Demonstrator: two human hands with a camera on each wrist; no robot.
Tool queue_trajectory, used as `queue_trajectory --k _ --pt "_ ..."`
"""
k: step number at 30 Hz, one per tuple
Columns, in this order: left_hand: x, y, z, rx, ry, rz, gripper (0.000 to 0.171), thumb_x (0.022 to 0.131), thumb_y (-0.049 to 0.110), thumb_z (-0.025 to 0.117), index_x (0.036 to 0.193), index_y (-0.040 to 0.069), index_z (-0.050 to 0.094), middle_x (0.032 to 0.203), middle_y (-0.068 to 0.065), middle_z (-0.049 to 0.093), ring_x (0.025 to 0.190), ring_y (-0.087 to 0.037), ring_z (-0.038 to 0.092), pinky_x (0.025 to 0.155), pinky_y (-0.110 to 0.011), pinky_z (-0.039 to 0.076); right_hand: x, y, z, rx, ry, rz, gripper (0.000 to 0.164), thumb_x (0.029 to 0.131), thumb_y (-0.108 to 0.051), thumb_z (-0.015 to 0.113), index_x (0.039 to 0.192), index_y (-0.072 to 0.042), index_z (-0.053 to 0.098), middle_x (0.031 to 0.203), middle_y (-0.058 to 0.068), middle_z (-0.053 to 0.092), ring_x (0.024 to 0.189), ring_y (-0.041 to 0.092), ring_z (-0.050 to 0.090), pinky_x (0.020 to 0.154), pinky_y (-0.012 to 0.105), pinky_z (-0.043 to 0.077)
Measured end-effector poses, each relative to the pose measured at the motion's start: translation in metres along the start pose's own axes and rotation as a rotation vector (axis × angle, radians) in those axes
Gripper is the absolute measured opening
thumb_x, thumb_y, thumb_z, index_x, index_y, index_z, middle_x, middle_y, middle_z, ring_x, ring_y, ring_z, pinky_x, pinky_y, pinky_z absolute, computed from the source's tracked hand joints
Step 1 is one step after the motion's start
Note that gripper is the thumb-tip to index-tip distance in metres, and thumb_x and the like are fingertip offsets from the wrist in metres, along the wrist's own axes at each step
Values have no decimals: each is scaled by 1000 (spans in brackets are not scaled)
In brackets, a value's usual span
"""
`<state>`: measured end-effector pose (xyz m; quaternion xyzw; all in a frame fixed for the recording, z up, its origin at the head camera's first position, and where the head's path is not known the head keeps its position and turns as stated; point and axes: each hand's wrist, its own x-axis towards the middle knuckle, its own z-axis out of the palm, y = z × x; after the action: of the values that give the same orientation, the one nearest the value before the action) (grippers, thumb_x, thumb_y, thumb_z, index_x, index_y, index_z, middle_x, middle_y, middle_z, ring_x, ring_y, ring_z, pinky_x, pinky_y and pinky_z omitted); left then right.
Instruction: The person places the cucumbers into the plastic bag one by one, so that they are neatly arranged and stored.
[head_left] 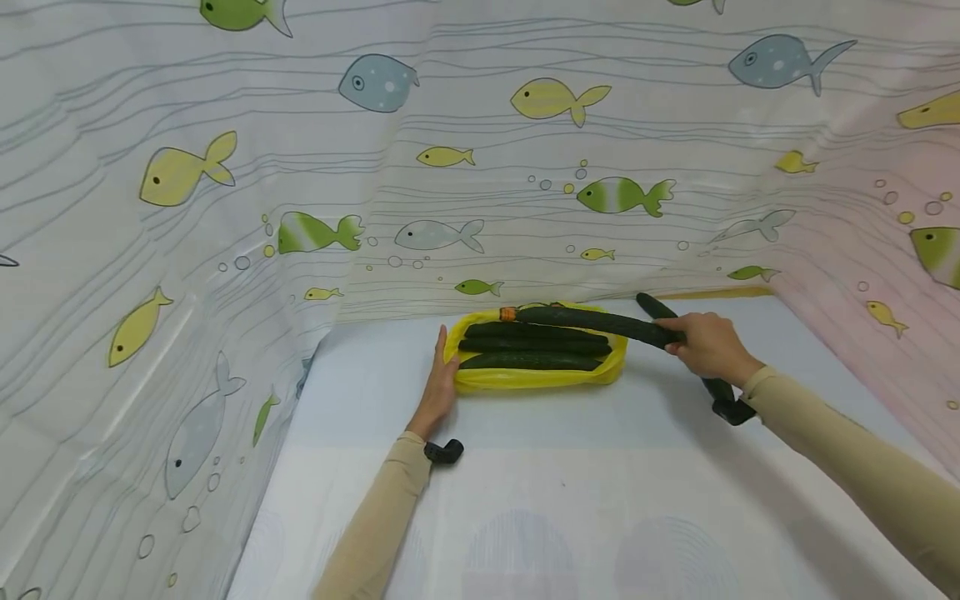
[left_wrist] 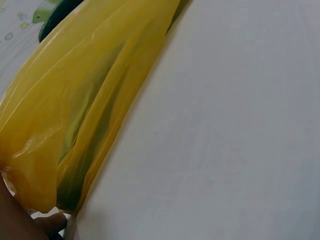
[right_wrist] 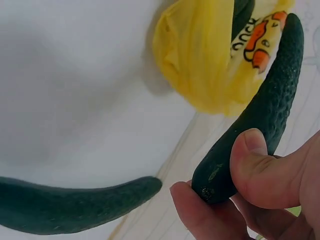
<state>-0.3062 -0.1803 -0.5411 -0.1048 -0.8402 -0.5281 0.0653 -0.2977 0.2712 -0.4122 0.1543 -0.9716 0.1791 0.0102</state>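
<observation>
A yellow plastic bag lies with its mouth facing up, and several dark green cucumbers rest side by side in it. My left hand is against the bag's left end, its fingers straight along the side and the thumb at the rim. Between thumb and fingers, my right hand grips one end of a long cucumber. That cucumber reaches leftward over the back of the bag's opening. A loose cucumber lies on the table to the right, partly hidden beneath the right hand in the head view.
The white table extends toward me. A fish-patterned curtain hangs behind it and along both sides. A strip of brown edge shows at the back right. Black wrist cameras sit on both wrists.
</observation>
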Motion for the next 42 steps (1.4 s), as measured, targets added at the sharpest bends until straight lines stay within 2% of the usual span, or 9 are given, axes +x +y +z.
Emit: queue_trajectory --k 5,13,19,21,24,27,32,37,42 --pt "0 -1 2 -1 -7 14 66 114 26 25 172 14 -3 181 -6 -3 167 -32 1 133 -59 6 11 -16 7 -19 -9 -39 47 94 -3 71 140 -2 68 100 24 79 67 25 55 54 33 38" --pt "0 -1 -2 18 1 18 65 114 26 25 172 11 -3 181 -6 -3 167 -32 2 133 -59 7 29 -37 18 -43 -22 -72 44 95 -3 71 139 -3 70 94 19 80 57 20 45 49 30 34" --pt "0 -2 -4 21 -4 22 66 114 27 25 172 14 -4 181 -7 -3 167 -31 2 134 -57 8 43 -50 28 -84 -15 -108 41 95 -9 74 136 -3 72 111 24 78 55 19 43 49 28 28" --pt "0 -2 -4 13 -5 21 66 114 27 25 172 14 -4 181 -7 -3 167 -31 2 133 -58 7 48 -53 31 -85 -20 -107 40 95 -10 74 135 -3 72 118 26 76 59 20 47 50 29 28" --pt "0 -2 -3 2 -2 19 66 114 26 26 172 13 -3 181 -7 -3 167 -32 2 133 -59 7 55 -54 37 -80 -35 -98 39 96 -11 74 135 -4 73 122 26 75 67 24 55 52 30 33" --pt "-1 -1 -1 2 -4 15 66 114 25 26 172 14 -3 181 -7 -3 167 -32 2 133 -59 7 60 -56 44 -79 -42 -95 38 97 -12 73 134 -4 73 128 25 73 85 31 68 59 37 47" --pt "-1 -1 0 10 -6 19 66 114 25 25 172 13 -3 181 -7 -2 166 -33 3 133 -59 8 68 -60 55 -88 -50 -94 37 98 -16 73 134 -4 74 129 24 74 104 40 73 71 47 57" --pt "-2 1 -1 15 3 14 66 114 24 26 172 14 -3 181 -5 -1 167 -30 4 134 -57 9 75 -65 62 -78 -48 -94 37 100 -17 72 134 -3 73 130 24 73 105 42 72 70 48 57" --pt "-1 0 -1 15 -1 17 66 114 23 26 172 12 -2 181 -8 -1 166 -32 3 133 -58 8 82 -63 70 -31 -68 -45 35 104 -17 65 134 0 72 131 25 73 102 40 73 80 54 61"
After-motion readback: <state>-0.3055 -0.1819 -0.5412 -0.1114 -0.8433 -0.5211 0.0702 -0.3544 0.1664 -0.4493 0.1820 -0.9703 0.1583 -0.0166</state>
